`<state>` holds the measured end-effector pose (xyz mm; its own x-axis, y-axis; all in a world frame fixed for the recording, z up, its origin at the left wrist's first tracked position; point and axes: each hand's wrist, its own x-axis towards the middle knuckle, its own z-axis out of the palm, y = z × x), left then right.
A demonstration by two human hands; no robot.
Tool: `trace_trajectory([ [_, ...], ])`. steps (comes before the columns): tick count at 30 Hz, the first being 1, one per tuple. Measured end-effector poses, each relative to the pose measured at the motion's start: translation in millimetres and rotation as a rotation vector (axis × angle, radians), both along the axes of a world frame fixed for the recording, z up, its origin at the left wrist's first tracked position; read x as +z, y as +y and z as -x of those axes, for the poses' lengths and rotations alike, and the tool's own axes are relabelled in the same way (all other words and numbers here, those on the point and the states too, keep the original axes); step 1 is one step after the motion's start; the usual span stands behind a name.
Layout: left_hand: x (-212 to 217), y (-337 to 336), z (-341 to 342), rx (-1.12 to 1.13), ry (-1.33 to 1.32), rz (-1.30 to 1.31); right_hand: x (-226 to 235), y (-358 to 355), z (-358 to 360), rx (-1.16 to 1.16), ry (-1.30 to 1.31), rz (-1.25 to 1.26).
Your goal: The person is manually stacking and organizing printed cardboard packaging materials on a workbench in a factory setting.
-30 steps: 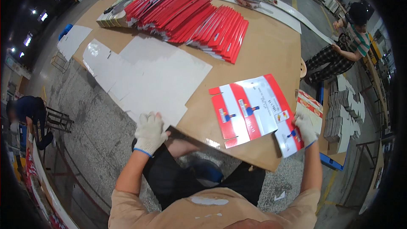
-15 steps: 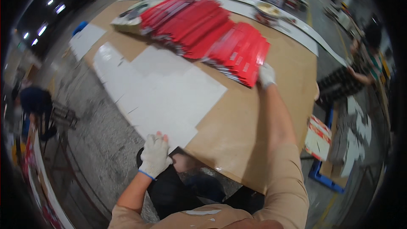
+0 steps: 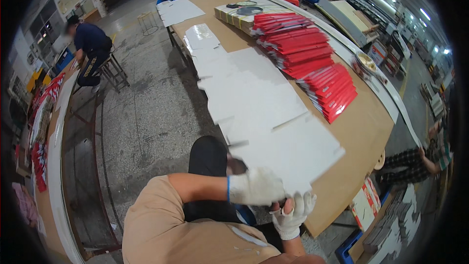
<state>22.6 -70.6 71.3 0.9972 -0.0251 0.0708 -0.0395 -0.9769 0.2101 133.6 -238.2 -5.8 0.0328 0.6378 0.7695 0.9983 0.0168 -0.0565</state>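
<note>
My left hand, in a white knit glove with a blue cuff, reaches across to the near end of a white die-cut cardboard sheet. Motion blurs it, and its fingers are hard to make out. Close beside it on the right, my right hand is at the table's near edge. Its glove leaves some fingertips bare, and the fingers curl toward the thumb; what they grip, if anything, is hidden. Beyond the sheet lies a fanned row of red, glossy folded card pieces, apart from both hands.
The brown board tabletop carries a yellowish strapped bundle and a tape roll. At right, grey-white cut sheets lie on a blue pallet. One person sits at the left bench; another stands at right.
My right hand has left the red pieces and come back to the near edge. My left hand has swung right beside it. White cardboard now reaches further right near me; the view has turned.
</note>
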Motion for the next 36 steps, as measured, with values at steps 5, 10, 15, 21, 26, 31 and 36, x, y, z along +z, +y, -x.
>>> trace_trajectory([
  [5, -5, 28, 7, -0.06, -0.121, 0.254, 13, -65, -22, -0.099, 0.461, -0.016],
  [10, -40, 55, -18, 0.185, 0.245, -0.219, -8, -142, -49, -0.195, 0.677, 0.031],
  [15, -75, 69, -72, 0.206, 0.257, 0.086, -28, -157, -61, -0.393, 0.236, 0.217],
  [21, -100, 24, -91, -0.173, -0.063, 0.121, -28, -144, -70, -0.551, 1.181, 0.125],
  [26, -118, -30, -92, 0.135, -0.194, 0.283, -8, -93, -71, -1.054, 0.451, 0.48],
  [31, -120, -56, -89, 0.059, -0.319, 0.069, -29, -86, -63, -1.068, 0.188, 0.597],
  [36, -129, 19, -79, 0.343, -0.518, 0.213, -62, -157, -76, -0.874, 1.139, 0.005],
])
